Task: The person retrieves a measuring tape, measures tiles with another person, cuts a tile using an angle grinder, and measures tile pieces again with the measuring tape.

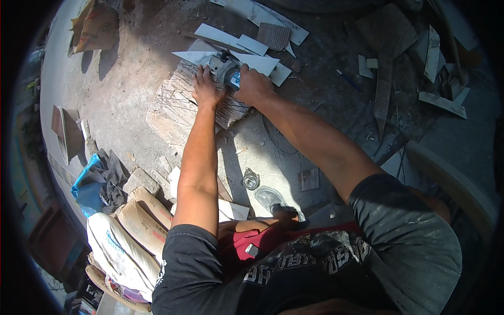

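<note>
My right hand (pixel 254 87) is wrapped round the body of an angle grinder (pixel 226 68), which sits over a white tile strip (pixel 261 63). The strip's pointed end reaches out to the left of the tool. My left hand (pixel 206 90) lies palm down with its fingers stretched out at the tile's near edge, close beside the grinder's head. Beneath them is a worn block (pixel 176 105) with many cut lines scored across its top. The grinder's disc cannot be made out.
Tile offcuts (pixel 218 35) lie beyond the block. A shovel-like tool (pixel 385 79) and broken tile pieces (pixel 443 104) are at the right. Cement bags (pixel 139 226) and a blue plastic bag (pixel 88 191) lie at the left. A small glass jar (pixel 251 179) stands by my foot.
</note>
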`<move>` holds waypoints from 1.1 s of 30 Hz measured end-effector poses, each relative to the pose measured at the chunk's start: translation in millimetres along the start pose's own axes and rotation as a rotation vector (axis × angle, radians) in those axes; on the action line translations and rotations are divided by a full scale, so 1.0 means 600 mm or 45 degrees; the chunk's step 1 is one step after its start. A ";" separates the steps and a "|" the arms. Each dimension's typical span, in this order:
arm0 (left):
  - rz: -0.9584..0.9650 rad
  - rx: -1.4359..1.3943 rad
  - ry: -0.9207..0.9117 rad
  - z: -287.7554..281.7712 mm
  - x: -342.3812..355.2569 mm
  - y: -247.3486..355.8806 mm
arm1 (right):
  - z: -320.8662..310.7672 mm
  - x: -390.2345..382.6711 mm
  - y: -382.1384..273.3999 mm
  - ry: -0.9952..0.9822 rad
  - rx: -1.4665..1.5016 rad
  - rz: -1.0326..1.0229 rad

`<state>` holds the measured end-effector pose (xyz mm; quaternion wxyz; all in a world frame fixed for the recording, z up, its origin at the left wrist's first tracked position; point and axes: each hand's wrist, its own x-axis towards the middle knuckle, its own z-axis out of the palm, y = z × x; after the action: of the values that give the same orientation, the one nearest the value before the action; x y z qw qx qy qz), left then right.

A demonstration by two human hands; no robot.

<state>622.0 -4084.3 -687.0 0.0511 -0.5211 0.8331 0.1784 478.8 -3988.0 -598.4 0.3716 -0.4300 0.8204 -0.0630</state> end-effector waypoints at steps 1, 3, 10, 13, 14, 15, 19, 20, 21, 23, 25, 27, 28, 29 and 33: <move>0.001 -0.001 0.004 0.000 0.000 -0.001 | 0.000 0.000 0.000 0.000 0.001 -0.001; 0.004 -0.012 0.007 0.000 0.000 0.004 | 0.002 0.002 0.006 0.028 -0.001 -0.026; -0.012 0.014 -0.034 -0.009 -0.003 0.006 | 0.000 -0.003 0.008 -0.018 0.015 -0.010; -0.014 0.014 -0.033 -0.008 -0.004 0.008 | 0.000 -0.005 0.010 -0.001 0.016 -0.002; -0.014 0.013 -0.034 -0.009 -0.004 0.010 | 0.000 -0.004 0.011 0.001 0.015 -0.006; -0.016 0.010 -0.043 -0.009 -0.004 0.012 | 0.000 -0.004 0.012 0.004 0.013 -0.010; -0.047 0.027 -0.094 -0.014 -0.005 0.015 | 0.003 -0.005 0.016 0.008 0.017 -0.017; -0.049 0.027 -0.093 -0.014 -0.004 0.013 | 0.004 -0.006 0.016 0.020 0.013 -0.022; -0.045 0.027 -0.099 -0.015 -0.003 0.011 | 0.005 -0.006 0.016 0.031 0.010 -0.026; -0.039 0.025 -0.106 -0.015 -0.002 0.013 | 0.009 -0.005 0.019 0.060 0.015 -0.031; -0.047 0.048 -0.123 -0.016 -0.001 0.021 | 0.014 -0.002 0.026 0.089 0.020 -0.029; -0.033 0.059 -0.101 -0.015 -0.001 0.013 | 0.015 -0.004 0.024 0.079 0.019 -0.033; -0.015 0.069 -0.080 -0.014 -0.001 0.009 | 0.015 -0.005 0.023 0.077 0.018 -0.035; -0.014 0.069 -0.079 -0.017 -0.002 0.013 | 0.016 -0.005 0.026 0.082 0.018 -0.038; -0.031 0.093 -0.125 -0.022 -0.002 0.018 | 0.018 -0.007 0.032 0.074 0.010 -0.024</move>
<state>614.2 -4083.7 -671.6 0.1130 -0.5195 0.8292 0.1725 474.9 -3970.6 -612.1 0.3485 -0.4341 0.8266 -0.0820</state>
